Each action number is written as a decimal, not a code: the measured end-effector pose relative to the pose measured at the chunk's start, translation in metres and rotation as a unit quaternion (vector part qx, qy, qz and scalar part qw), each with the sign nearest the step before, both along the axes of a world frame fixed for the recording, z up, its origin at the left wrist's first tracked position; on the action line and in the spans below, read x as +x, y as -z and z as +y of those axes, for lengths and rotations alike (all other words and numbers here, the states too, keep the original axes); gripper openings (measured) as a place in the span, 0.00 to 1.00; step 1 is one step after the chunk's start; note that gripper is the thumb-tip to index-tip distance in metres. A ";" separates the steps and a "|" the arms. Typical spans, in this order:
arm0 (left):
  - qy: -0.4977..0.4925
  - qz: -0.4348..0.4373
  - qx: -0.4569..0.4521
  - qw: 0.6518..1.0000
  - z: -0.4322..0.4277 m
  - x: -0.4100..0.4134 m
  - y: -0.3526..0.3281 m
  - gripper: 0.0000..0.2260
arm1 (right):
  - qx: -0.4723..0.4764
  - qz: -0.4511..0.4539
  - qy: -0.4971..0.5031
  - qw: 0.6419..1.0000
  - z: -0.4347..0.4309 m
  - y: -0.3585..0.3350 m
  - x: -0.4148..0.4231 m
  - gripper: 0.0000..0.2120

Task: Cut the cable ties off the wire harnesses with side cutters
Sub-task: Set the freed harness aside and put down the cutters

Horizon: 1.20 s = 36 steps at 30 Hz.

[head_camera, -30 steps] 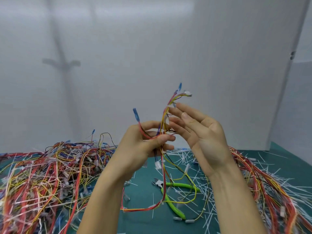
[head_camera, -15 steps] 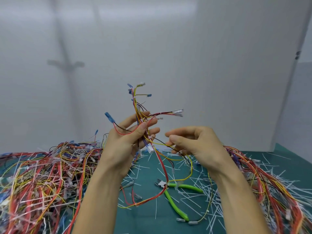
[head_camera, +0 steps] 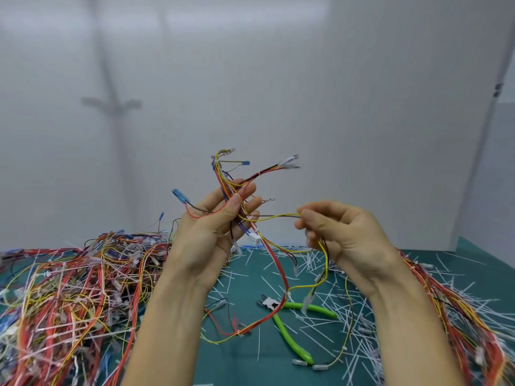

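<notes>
Teal-green surface [head_camera: 239,366], matte, runs back to a plain white wall [head_camera: 334,107] that fills the upper view; a soft bright band [head_camera: 245,15] lies across the wall near the top edge. On the wall's left part, a faint grey shadow [head_camera: 111,103]: one long upright line, slightly leaning, crossed by a short horizontal bar. At right a second pale panel [head_camera: 501,162] stands past a slanting vertical edge, greyer than the wall, with a small dark fitting [head_camera: 497,90] on that edge, too small to identify.

hands [head_camera: 211,227] gripping wire harness [head_camera: 231,185], side cutters [head_camera: 289,327] lying below
</notes>
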State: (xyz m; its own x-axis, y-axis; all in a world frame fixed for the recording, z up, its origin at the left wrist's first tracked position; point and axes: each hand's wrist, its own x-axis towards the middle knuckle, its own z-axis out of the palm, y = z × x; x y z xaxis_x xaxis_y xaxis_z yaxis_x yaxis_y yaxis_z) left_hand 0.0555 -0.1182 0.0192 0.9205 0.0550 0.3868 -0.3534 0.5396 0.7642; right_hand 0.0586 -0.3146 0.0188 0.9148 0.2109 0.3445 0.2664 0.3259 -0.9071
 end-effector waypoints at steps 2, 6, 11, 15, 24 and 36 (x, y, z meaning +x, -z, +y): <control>0.001 0.006 -0.024 1.000 -0.002 0.000 -0.001 0.13 | 0.049 0.006 -0.018 0.999 -0.003 -0.001 -0.001 0.10; -0.016 0.026 -0.057 0.998 -0.004 0.001 -0.002 0.11 | 0.079 -0.008 -0.079 0.994 -0.011 -0.003 -0.003 0.11; -0.013 0.031 -0.083 0.996 -0.007 0.001 -0.003 0.12 | 0.087 0.000 -0.062 0.994 -0.005 -0.004 -0.003 0.10; -0.027 0.013 -0.065 0.997 -0.007 0.000 -0.003 0.15 | 0.069 0.015 -0.030 0.997 -0.006 -0.003 -0.002 0.09; -0.113 -0.047 0.106 0.987 -0.012 -0.003 0.001 0.11 | -0.152 -0.127 0.148 0.969 0.010 -0.007 -0.004 0.05; -0.069 -0.043 0.239 0.968 -0.022 -0.006 0.001 0.14 | -0.078 -0.127 0.105 0.983 0.039 -0.006 -0.010 0.06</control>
